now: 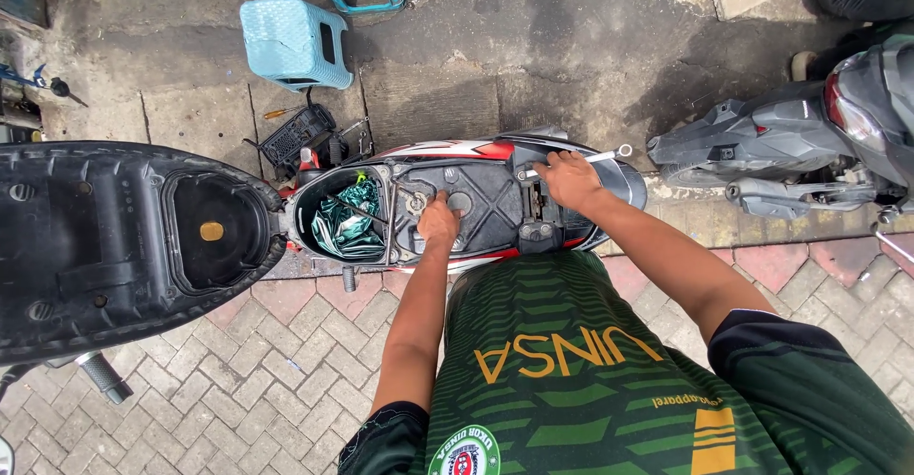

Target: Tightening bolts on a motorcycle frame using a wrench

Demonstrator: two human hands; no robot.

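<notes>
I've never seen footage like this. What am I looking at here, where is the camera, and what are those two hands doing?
There is no machine: a person wears a camera on the head, so it looks straight down over their green striped shirt at their own bare hands. Below is a scooter with its seat flipped open to the left, showing the storage bin, which holds crumpled green material. The left hand rests on the black plastic panel behind the bin. The right hand grips a silver metal tool at the scooter's rear. On the pavement beyond stand a light blue plastic stool and a second scooter.
</notes>
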